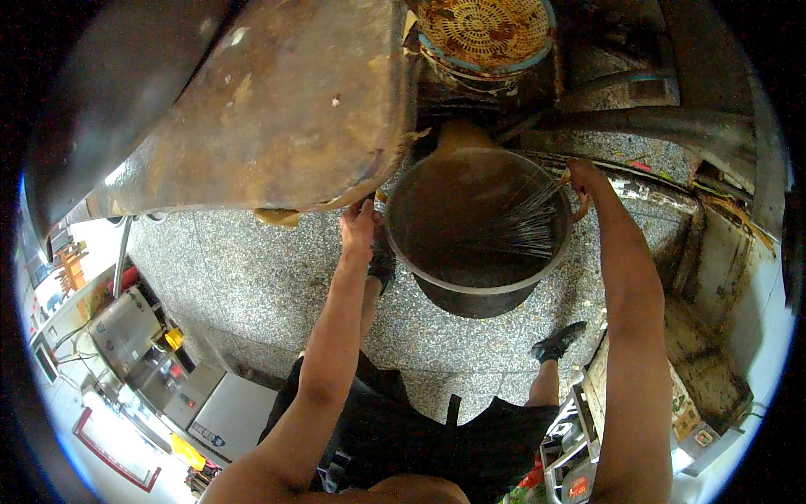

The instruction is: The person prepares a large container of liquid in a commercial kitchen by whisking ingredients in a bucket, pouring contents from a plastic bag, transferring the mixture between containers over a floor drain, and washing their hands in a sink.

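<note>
A large round dark pot (478, 302) with a pale rim stands over the speckled floor in front of me. At its left rim my left hand (360, 228) is closed beside a small yellowish part that looks like a handle; the grip is partly hidden. My right hand (584, 179) closes at the right rim, around the top of a whisk or brush of thin pale strands (526, 227), which fan out inside the pot. A brown looped handle (581, 208) hangs just below that hand. The pot's inside is dark, and its contents cannot be made out.
A large brown, stained surface (283, 113) with a rounded corner covers the upper left. Beyond the pot is a rusty perforated basket (485, 28) with a blue rim. A dark pipe (648, 123) runs at the upper right. A metal stepladder (570, 441) is near my right leg.
</note>
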Action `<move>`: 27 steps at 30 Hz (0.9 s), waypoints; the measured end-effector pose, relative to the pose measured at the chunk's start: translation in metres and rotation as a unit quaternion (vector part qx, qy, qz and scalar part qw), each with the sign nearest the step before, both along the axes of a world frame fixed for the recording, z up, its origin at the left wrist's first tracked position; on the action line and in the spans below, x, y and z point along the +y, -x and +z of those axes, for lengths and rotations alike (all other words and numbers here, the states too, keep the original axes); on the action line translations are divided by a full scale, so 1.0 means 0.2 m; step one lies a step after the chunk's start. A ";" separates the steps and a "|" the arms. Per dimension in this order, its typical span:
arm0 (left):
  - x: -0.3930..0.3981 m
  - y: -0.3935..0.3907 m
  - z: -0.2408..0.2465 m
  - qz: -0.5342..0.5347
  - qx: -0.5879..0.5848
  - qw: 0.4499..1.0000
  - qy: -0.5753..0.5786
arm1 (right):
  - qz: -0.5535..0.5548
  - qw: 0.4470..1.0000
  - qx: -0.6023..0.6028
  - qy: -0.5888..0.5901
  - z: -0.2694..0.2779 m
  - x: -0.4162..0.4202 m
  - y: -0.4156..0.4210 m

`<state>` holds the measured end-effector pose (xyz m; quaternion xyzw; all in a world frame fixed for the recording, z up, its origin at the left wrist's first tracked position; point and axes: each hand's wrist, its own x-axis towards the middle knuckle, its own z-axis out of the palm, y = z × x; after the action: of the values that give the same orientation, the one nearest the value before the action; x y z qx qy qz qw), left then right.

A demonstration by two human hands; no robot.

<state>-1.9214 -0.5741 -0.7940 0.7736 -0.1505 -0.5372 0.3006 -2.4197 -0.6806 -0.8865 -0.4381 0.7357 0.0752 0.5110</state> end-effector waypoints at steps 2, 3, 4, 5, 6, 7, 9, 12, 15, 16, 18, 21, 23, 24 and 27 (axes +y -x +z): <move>-0.03 0.07 -0.02 -0.007 0.024 1.000 0.012 | 0.094 0.995 0.006 0.029 -0.18 0.09 0.27; -0.03 0.08 -0.03 -0.011 0.025 0.999 0.016 | 0.137 0.990 0.019 0.031 -0.24 0.09 0.30; -0.02 0.07 -0.03 -0.014 0.026 0.999 0.022 | 0.179 0.983 0.033 0.035 -0.27 0.08 0.31; -0.02 0.08 -0.03 -0.029 0.026 0.999 0.030 | 0.209 0.975 0.068 0.028 -0.29 0.09 0.32; -0.02 0.07 -0.04 -0.040 0.022 0.998 0.038 | 0.250 0.963 0.096 0.005 -0.29 0.06 0.29; -0.02 0.06 -0.04 -0.053 0.019 0.997 0.047 | 0.292 0.948 0.123 -0.017 -0.27 0.04 0.26; -0.02 0.05 -0.01 -0.052 0.002 0.998 0.034 | 0.379 0.912 0.153 -0.037 -0.16 -0.05 0.15; 0.01 0.00 0.03 -0.030 -0.025 0.998 0.052 | 0.444 0.880 0.157 0.060 0.16 -0.11 -0.11; -0.04 0.08 0.00 -0.039 -0.006 0.997 0.059 | 0.441 0.879 0.177 -0.045 -0.11 -0.14 0.15; -0.05 0.12 -0.02 -0.044 0.005 0.997 0.056 | 0.440 0.874 0.186 -0.083 -0.21 -0.13 0.27; -0.04 0.09 -0.02 -0.039 0.002 0.998 0.054 | 0.445 0.877 0.170 -0.066 -0.28 -0.18 0.24; -0.03 0.06 -0.02 -0.036 -0.026 0.998 0.052 | 0.439 0.887 0.140 -0.018 -0.27 -0.21 0.16; -0.04 0.07 -0.02 -0.037 -0.044 0.997 0.057 | 0.432 0.892 0.133 -0.005 -0.27 -0.22 0.15; -0.04 0.08 -0.02 -0.037 -0.049 0.996 0.063 | 0.428 0.894 0.130 0.000 -0.27 -0.22 0.16; -0.03 0.09 -0.02 -0.044 -0.055 0.995 0.074 | 0.431 0.892 0.132 0.005 -0.28 -0.21 0.18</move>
<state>-1.9385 -0.5799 -0.7986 0.7703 -0.2404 -0.4937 0.3242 -2.4562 -0.7229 -0.9429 -0.7011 0.5353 0.3416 0.3242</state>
